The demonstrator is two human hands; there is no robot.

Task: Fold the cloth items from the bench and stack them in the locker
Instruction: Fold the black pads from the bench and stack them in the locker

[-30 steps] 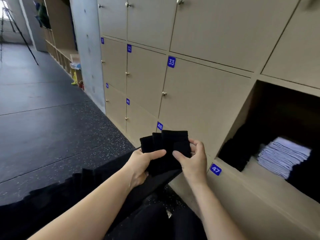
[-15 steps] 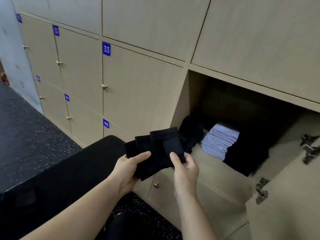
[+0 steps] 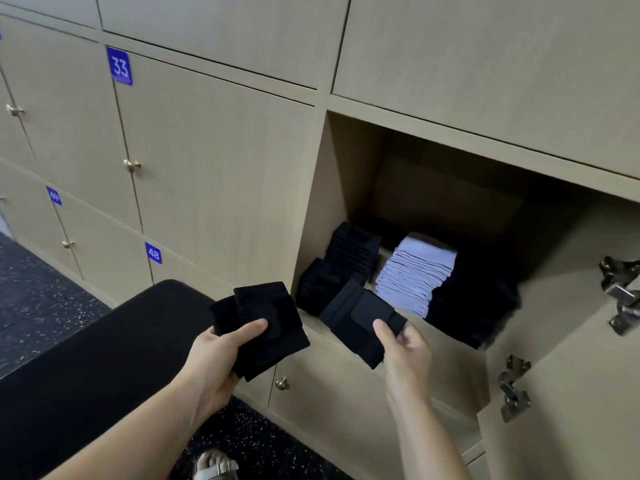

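Head view: beige lockers fill the wall; the open locker (image 3: pixel 346 188) at 2 o'clock holds black and lavender stacks (image 3: pixel 414 271). Left hand (image 3: pixel 221 351) grips folded black cloths (image 3: pixel 263 327); right hand (image 3: pixel 405 344) grips another black cloth (image 3: pixel 356 320), above the black tabletop (image 3: pixel 104 358) and speckled floor (image 3: pixel 34 299).

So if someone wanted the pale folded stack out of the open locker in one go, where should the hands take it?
Probably by its two long sides, low down, reaching in from the front opening. The pale stack is many thin layers leaning toward the front, so a grip from the top would lift only a few. Black piles crowd its left side and dark cloth its right, so fingers must wedge in.
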